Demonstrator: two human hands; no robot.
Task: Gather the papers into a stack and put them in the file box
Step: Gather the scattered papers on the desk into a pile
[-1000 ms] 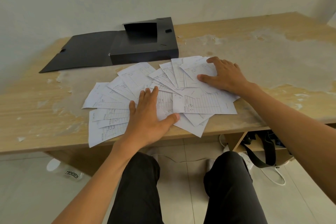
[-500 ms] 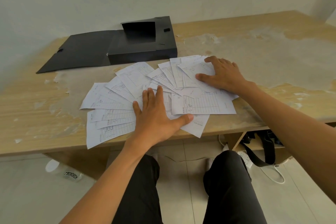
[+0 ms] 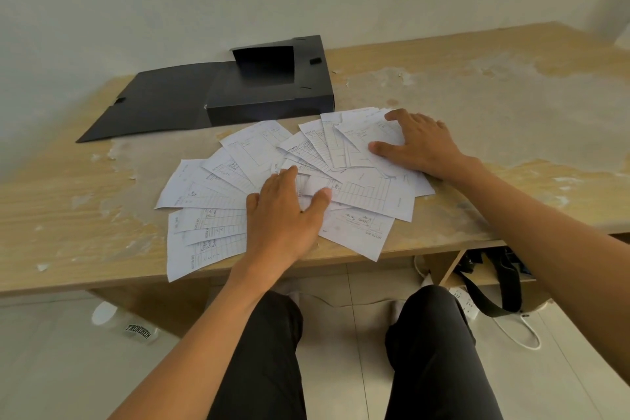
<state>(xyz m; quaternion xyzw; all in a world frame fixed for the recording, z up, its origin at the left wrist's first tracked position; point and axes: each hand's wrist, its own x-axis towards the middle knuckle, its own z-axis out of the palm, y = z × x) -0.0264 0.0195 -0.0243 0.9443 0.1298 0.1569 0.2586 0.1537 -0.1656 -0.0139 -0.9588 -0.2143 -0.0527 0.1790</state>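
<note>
Several white printed papers (image 3: 211,194) lie fanned out on the wooden desk (image 3: 511,106) near its front edge. My left hand (image 3: 283,215) rests flat on the middle of the fan, fingers spread, thumb out to the right. My right hand (image 3: 419,143) lies flat on the sheets at the fan's right end. Neither hand grips a sheet. Behind the papers sits the black file box (image 3: 272,89), open, with its lid (image 3: 156,106) folded flat to the left.
A wall runs close behind the desk. Some sheets overhang the desk's front edge. Below are my knees in black trousers, a bottle (image 3: 126,324) on the tiled floor at left, and a black strap (image 3: 491,286) and white cable under the desk at right.
My left hand has slid a little rightward and forward over the middle of the fan, shifting the sheets under it. The right hand has stayed in place.
</note>
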